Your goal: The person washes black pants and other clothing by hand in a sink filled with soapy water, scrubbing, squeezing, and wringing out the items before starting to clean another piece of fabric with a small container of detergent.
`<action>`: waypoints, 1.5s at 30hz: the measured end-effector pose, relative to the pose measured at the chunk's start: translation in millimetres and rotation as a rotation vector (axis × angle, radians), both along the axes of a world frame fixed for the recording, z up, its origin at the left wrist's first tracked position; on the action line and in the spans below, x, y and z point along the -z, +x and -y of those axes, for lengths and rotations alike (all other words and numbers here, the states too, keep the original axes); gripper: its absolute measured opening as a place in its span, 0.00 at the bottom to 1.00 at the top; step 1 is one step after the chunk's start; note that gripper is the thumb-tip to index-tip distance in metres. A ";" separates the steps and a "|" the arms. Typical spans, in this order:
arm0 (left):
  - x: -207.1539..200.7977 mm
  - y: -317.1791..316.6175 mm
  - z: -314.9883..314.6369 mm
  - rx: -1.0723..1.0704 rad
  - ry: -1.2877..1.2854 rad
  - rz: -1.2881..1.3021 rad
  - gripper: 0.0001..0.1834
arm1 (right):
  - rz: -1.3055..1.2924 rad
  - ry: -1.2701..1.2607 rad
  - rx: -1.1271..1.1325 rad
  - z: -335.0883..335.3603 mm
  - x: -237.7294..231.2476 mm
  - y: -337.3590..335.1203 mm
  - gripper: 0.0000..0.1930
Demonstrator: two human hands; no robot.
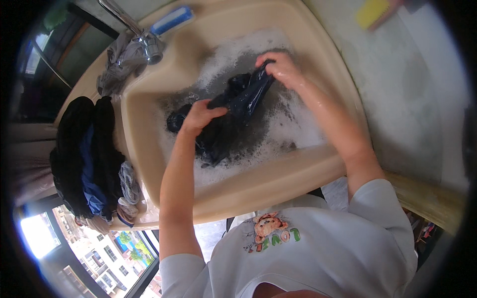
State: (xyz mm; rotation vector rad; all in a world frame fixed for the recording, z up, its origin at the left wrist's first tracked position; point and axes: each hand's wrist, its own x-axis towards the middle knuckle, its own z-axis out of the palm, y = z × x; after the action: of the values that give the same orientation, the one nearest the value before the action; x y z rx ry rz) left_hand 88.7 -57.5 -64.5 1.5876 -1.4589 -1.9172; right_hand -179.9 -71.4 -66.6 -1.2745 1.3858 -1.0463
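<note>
A wet, dark garment is stretched between my two hands over a beige sink. My left hand grips its left part, thumb laid along the cloth. Farther up and to the right, my right hand pinches a raised corner of it. The lower folds of the garment sink into grey, soapy water. White suds float around the cloth, thickest to the right and at the back. What kind of garment it is cannot be made out.
A chrome faucet stands at the back left, beside a blue-and-white brush. Grey cloth is bunched by the faucet. Black and blue clothes hang over the sink's left ledge. A yellow sponge lies at the upper right.
</note>
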 end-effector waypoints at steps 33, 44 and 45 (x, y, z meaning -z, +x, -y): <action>35.6 -29.2 19.8 0.239 -0.123 0.134 0.26 | 0.099 0.312 -0.051 -24.6 36.7 -33.5 0.12; -54.4 -7.5 30.9 -0.342 -0.101 -0.801 0.14 | -0.521 0.702 -0.942 -45.2 41.6 -4.7 0.20; -56.0 -9.7 31.7 -0.298 -0.114 -0.818 0.14 | -0.227 0.620 -0.811 -40.7 42.0 -5.6 0.20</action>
State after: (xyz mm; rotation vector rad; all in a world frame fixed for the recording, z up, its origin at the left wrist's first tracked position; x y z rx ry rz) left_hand 78.9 -89.2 -8.5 0.7415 -0.8964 -1.9046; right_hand -185.5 -30.7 -108.5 -1.3009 1.0530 0.0843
